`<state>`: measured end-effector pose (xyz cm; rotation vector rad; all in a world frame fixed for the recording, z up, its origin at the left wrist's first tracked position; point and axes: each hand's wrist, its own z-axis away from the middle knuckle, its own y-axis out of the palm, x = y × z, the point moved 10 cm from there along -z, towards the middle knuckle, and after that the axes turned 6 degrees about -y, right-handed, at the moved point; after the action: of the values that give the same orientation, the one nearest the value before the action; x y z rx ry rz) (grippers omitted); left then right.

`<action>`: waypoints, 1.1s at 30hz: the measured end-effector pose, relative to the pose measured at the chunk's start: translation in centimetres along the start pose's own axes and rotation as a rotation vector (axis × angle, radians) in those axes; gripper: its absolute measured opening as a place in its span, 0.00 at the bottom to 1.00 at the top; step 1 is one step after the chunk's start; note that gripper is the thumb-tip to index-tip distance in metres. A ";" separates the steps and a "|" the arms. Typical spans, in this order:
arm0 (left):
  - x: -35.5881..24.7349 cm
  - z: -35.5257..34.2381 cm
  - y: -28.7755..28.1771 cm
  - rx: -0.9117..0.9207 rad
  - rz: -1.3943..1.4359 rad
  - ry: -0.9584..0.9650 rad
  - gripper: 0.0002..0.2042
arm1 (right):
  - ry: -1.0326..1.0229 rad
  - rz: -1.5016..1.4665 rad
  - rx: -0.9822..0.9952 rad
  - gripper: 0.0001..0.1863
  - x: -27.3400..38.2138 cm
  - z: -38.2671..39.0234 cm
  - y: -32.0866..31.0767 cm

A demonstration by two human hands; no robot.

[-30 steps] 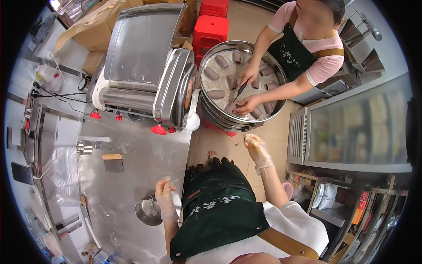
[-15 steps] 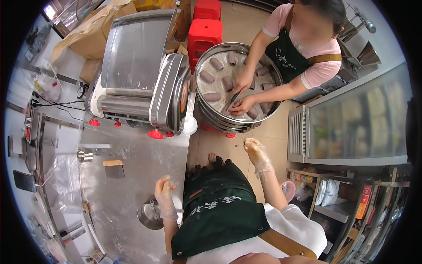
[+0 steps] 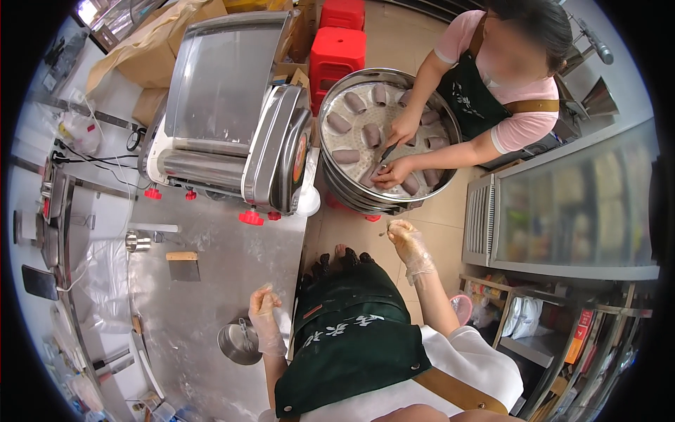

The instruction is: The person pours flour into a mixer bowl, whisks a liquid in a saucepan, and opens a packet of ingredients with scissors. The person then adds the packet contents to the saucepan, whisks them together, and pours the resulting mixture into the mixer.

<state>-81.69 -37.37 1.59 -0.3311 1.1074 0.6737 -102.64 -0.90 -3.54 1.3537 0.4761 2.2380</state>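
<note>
My left hand [image 3: 266, 316], in a clear plastic glove, is raised over the edge of the metal table, near a small steel pot [image 3: 240, 342]. Its fingers are curled together; anything inside them is hidden. My right hand [image 3: 409, 246], gloved the same way, hovers over the floor, closed with fingertips pinched; what it holds, if anything, is too small to name. Beyond it stands a round steel steamer [image 3: 450, 193] with several purplish-brown dough pieces [image 3: 371, 134] on a pale perforated liner. A co-worker's bare hands [image 3: 397, 158] work inside it with a dark, slim tool.
A steel dough-rolling machine [image 3: 225, 105] with red knobs occupies the far part of the table [image 3: 211, 302]. A scraper [image 3: 184, 266] and a steel cup [image 3: 138, 241] lie there. Red stools [image 3: 339, 58] stand behind the steamer. A glass-fronted cabinet [image 3: 569, 204] and shelves [image 3: 534, 323] line the right.
The view has shifted slightly, so the steamer and co-worker appear further right. My hands stay raised with fingers curled; the right one sits a little further left. The co-worker's hands remain in the steamer.
</note>
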 end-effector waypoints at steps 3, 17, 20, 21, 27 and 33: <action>0.1 0.0 0.0 -0.002 0.000 0.004 0.07 | 0.015 0.008 0.003 0.08 -0.3 -0.5 0.1; -0.4 0.5 1.1 -0.060 -0.049 -0.020 0.07 | -0.407 0.906 -0.024 0.05 8.5 -6.5 4.5; -0.3 0.6 0.9 -0.069 -0.046 -0.012 0.07 | -0.652 1.171 0.116 0.04 9.3 -9.8 7.7; -0.1 0.7 0.8 -0.072 -0.044 -0.004 0.07 | -0.649 1.171 0.126 0.04 8.9 -11.3 7.7; 0.4 2.1 -0.6 -0.219 -0.042 -0.047 0.07 | -0.771 1.531 0.381 0.03 4.8 -16.9 8.8; 0.8 3.1 -1.3 -0.253 -0.032 -0.066 0.06 | -0.825 1.648 0.490 0.04 2.5 -19.7 7.7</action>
<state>-78.42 -36.32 2.12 -0.5379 0.9533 0.7922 -122.89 -6.81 -6.60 3.5283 -0.7589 2.0334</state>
